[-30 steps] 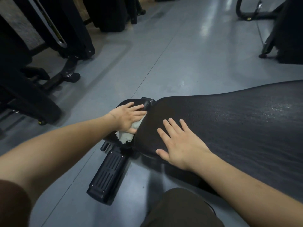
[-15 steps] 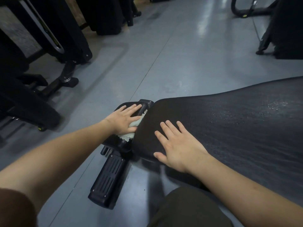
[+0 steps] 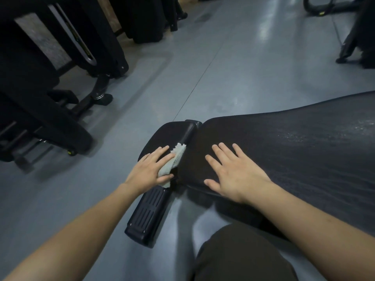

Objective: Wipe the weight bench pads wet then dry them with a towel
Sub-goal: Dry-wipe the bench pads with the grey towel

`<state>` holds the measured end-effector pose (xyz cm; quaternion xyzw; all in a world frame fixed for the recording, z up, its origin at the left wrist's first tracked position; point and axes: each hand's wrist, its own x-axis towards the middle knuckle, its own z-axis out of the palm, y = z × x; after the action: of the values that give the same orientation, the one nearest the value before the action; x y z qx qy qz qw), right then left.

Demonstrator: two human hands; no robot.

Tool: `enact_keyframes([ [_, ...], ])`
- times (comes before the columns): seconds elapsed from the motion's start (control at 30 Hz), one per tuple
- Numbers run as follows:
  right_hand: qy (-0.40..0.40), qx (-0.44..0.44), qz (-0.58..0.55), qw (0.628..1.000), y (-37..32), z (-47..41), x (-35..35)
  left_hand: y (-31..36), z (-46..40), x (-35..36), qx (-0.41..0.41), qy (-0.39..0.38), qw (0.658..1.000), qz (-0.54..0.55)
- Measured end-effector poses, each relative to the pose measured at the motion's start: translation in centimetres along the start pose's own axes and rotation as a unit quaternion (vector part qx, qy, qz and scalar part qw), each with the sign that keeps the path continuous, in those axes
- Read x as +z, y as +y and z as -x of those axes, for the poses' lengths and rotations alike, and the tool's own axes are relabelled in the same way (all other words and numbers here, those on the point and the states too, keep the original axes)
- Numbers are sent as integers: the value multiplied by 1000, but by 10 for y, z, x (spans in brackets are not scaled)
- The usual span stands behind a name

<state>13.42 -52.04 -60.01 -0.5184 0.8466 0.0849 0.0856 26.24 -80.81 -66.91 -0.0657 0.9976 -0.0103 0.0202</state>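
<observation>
Head view looks down on two bare forearms reaching forward over a black weight bench; the left hand (image 3: 151, 169) lies with fingers straight and spread on a pale cloth (image 3: 174, 161), pressing it down at the seam where the small seat pad (image 3: 166, 134) meets the long back pad (image 3: 284, 142); the right hand (image 3: 236, 173) rests flat, fingers splayed, on the near end of the long pad, holding nothing; the cloth lies just left of that pad's end, stretched along the gap, so its length runs away from the person and crosswise to the long pad, which stretches off to the right; the left hand is plainly the nearer one for working the small pad and the seam, while most of the long pad lies beyond the right hand; droplets glint on the long pad towards the right, so I judge the wet stage is in hand; much of the cloth is hidden under the palm, the far end of the long pad is cut off by the frame edge, and whether the cloth is damp cannot be told.
</observation>
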Motion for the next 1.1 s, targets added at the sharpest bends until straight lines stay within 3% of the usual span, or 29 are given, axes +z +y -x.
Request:
enact_keyframes([
  [0.13, 1, 2, 0, 1000, 0, 1, 0, -14, 24, 12, -83, 46, 993, 68],
  [0.3, 0, -1, -2, 1000, 1, -2, 1, -16, 37, 13, -224, 91, 959, 151],
  [0.37, 4, -1, -3, 1000, 1, -2, 2, -12, 37, 10, -190, 85, 964, 165],
  [0.5, 3, 2, -5, 1000, 1, 0, 1, -17, 32, 4, 40, 77, 995, 49],
  [0.57, 0, 2, -5, 1000, 0, -1, 2, -24, 19, -8, 134, 43, 990, -19],
  [0.67, 6, 0, 3, 1000, 0, -2, 2, -33, -3, -29, 186, -42, 976, -102],
  [0.77, 9, 0, -4, 1000, 0, -1, 2, -36, -21, -37, 199, -91, 965, -148],
  [0.93, 8, 0, -11, 1000, 0, 0, 2, -21, -36, -24, 198, -81, 971, -111],
  [1.03, 9, -2, -7, 1000, 1, -1, 3, -18, -25, -9, 136, -39, 989, -37],
  [1.1, 10, -4, -5, 1000, 1, -1, 3, -21, -16, -2, 53, -30, 997, 42],
])
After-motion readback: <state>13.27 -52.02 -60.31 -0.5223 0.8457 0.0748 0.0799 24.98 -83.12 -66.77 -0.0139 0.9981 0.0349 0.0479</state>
